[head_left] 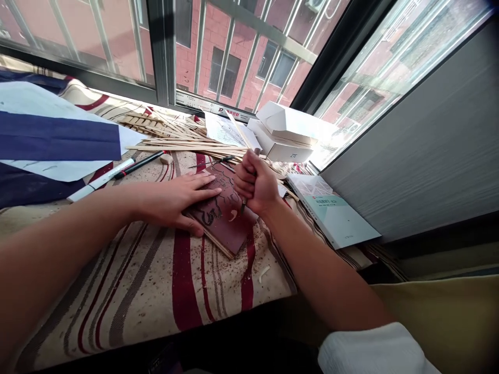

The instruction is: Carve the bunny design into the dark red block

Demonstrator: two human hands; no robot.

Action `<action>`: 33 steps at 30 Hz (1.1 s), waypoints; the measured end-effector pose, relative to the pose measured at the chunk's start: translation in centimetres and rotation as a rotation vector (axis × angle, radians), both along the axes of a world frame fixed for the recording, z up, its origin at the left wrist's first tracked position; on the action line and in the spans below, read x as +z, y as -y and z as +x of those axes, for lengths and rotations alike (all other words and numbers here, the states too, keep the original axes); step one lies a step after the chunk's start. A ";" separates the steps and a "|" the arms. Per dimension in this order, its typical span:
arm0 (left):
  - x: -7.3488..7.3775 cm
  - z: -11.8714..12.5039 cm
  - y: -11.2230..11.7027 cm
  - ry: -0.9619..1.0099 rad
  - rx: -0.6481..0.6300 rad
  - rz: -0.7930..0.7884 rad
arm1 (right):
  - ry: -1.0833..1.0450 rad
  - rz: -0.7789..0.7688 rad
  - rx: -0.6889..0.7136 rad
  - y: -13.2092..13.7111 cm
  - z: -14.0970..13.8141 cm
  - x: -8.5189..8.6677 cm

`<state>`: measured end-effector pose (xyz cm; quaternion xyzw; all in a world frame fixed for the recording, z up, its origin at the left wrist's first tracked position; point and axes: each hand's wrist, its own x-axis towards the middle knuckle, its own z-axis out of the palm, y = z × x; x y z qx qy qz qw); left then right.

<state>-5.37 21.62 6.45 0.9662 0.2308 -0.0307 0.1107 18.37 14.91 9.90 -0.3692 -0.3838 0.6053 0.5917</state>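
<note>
A reddish-brown board (249,231) with dark outlined, partly cut shapes on its face lies tilted to my view on the striped cloth (156,280). My left hand (187,197) rests flat on the board's left side, fingers stretched out. Over the right part of the board, my right hand (253,182) is wrapped in a fist around a slim carving tool (244,205), whose lower end points down at the surface. Most of the tool is hidden by the fingers. A pale curled shaving (233,215) lies on the board close to the tool. Small brown crumbs are scattered on the cloth.
Thin wooden sticks (175,143) are heaped behind the board, near a printed sheet (230,130) and a white box (288,140). A book (331,208) lies to the right. Leftward are a white marker (103,179), a black pen (140,164) and dark blue material (58,135).
</note>
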 end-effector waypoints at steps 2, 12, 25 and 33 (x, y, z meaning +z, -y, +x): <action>0.2 -0.1 0.2 -0.018 0.007 -0.001 | 0.032 0.012 0.002 -0.2 -0.3 -0.3; 0.1 -0.1 0.2 -0.005 0.001 0.019 | 0.108 0.148 -0.021 -0.2 -1.8 -1.0; -0.4 0.3 -0.1 0.028 -0.019 0.036 | 0.084 0.002 -0.095 -0.7 -2.4 -1.4; -0.4 -0.3 -0.3 0.044 -0.030 0.031 | -0.065 -0.076 0.052 -0.5 -1.8 -1.5</action>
